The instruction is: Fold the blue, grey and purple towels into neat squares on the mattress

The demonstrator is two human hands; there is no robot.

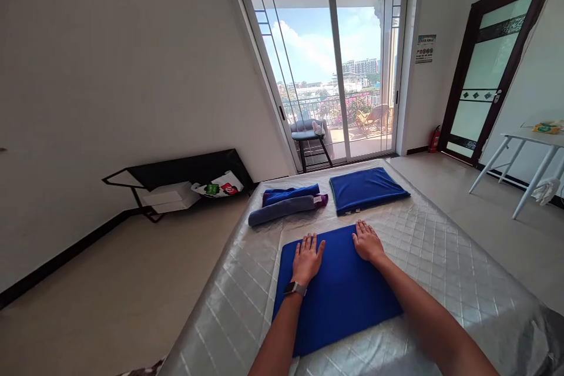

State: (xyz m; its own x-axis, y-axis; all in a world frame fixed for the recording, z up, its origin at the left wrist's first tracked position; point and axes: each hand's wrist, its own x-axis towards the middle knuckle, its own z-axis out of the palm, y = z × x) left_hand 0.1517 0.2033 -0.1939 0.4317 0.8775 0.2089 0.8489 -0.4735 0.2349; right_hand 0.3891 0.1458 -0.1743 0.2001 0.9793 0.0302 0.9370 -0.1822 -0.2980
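Note:
A folded blue cloth [348,299] lies flat on the silvery quilted mattress [224,305] in front of me. My left hand [308,258] rests open on its upper left part, fingers stretched away from me and thumb apart. A watch [295,288] is on that wrist. On the cloth's far right corner my right hand [368,241] lies flat, fingers extended. Beyond it is a second folded blue cloth [368,188]. To the left of that, a rolled grey-blue cloth [282,210] lies beside a rolled blue cloth [288,194].
Left of the mattress, a black-framed rack [189,170] holds white boxes [170,197] and a printed bag [220,185]. A stool [311,136] stands by the sliding glass door [346,70]. At right are a white table [535,137] and a fire extinguisher [434,140].

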